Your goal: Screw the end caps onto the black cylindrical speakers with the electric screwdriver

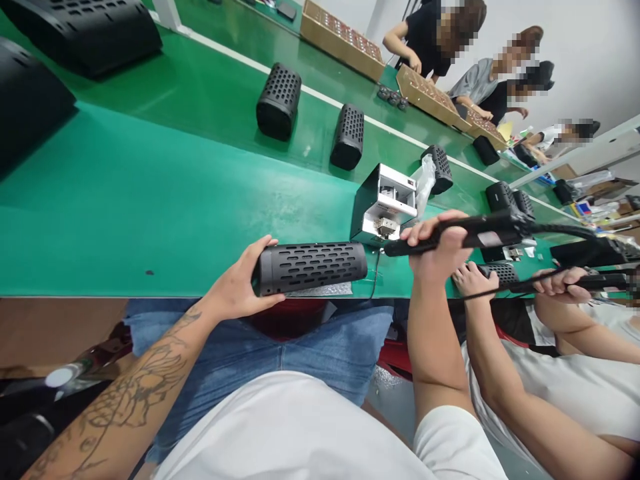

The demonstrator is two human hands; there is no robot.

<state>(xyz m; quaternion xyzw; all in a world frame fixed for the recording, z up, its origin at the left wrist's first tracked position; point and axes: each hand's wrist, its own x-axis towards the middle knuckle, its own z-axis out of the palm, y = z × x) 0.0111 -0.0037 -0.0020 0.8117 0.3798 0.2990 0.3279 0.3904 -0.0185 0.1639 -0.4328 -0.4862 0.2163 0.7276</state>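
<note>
My left hand [245, 283] grips the near end of a black perforated cylinder [313, 267] that lies sideways at the front edge of the green bench [125, 200]. My right hand [440, 250] is closed round a black electric screwdriver [475, 235], whose tip points at the cylinder's right end. A cable runs from the tool off to the right.
A small open white-and-black box device [383, 203] stands just behind the cylinder. Several more black perforated cylinders [279, 100] stand on the belt. A seated co-worker's hands [470, 279] work at my right with another tool. Other people stand by brown trays [343, 37] at the far side.
</note>
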